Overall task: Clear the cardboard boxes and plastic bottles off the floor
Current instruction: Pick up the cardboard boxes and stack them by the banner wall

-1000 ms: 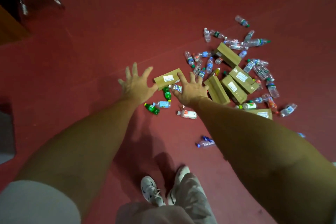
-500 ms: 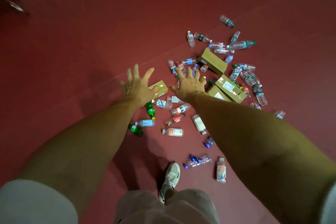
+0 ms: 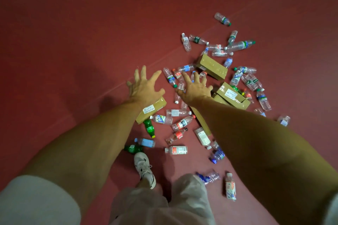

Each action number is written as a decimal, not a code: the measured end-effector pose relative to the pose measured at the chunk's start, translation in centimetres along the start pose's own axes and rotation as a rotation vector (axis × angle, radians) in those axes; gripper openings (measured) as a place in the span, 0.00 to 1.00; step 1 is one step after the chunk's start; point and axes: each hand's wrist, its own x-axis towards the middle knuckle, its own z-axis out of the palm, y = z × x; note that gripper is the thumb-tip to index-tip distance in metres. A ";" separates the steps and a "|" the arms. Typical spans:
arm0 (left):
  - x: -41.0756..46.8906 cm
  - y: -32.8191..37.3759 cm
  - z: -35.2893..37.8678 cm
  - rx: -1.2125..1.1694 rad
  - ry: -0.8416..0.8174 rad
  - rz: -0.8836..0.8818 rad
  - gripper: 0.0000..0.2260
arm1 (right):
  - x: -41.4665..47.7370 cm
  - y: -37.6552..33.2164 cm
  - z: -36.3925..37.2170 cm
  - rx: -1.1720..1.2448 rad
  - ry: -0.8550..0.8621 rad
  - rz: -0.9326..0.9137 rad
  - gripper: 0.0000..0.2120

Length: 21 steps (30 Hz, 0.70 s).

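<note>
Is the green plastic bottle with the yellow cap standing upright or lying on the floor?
Lying on its side. The green plastic bottle shows its full length flat on the red floor.

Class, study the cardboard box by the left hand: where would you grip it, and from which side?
Probably across its narrow width, mid-length, from above: the box lies flat, long and slim, and the open left hand hangs above it.

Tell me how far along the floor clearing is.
Done: nothing shows as cleared; boxes and bottles lie scattered on the red floor. In hand: nothing gripped; the left hand spreads open over a labelled cardboard box, the right hand open above clear bottles. Left: every box, including the far cardboard box, and all bottles, such as the green bottle.
</note>
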 end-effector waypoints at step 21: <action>15.4 1.8 9.3 -0.004 -0.150 -0.165 0.32 | 16.1 6.0 6.3 -0.012 -0.254 -0.075 0.36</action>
